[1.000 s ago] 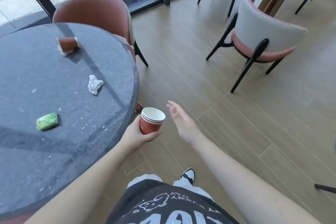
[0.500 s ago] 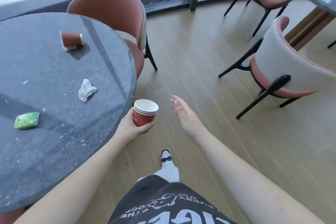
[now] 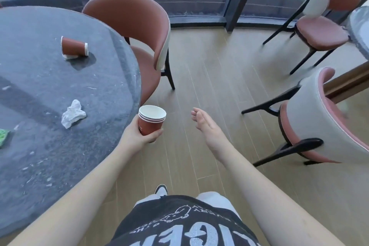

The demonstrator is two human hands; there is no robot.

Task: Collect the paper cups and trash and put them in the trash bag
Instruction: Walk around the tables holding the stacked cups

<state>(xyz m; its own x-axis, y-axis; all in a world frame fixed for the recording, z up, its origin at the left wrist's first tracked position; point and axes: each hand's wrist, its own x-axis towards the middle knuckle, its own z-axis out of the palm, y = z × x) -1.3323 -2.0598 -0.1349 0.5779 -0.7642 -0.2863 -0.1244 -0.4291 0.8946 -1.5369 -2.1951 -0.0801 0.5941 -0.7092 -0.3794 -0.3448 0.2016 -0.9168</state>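
My left hand [image 3: 137,136] grips a stack of red paper cups [image 3: 151,122], upright, just off the edge of the round dark table [image 3: 40,146]. My right hand [image 3: 205,126] hovers to the right of the cups over the floor, fingers relaxed and empty. On the table lie a tipped red paper cup [image 3: 74,48] on a white scrap at the back, a crumpled white napkin [image 3: 72,113] nearer me, and a green wrapper [image 3: 3,137] at the left edge of view. No trash bag is in view.
A red-backed chair [image 3: 137,32] is tucked under the table's far right side. Two more chairs [image 3: 327,118] [image 3: 323,22] stand on the right beside another table [image 3: 359,32]. Wood floor [image 3: 209,78] lies between them; glass windows run along the back.
The view has swung to the right and up, so the table slid left in view and the window and right chairs came in. Both hands keep the same pose, the cups still held.
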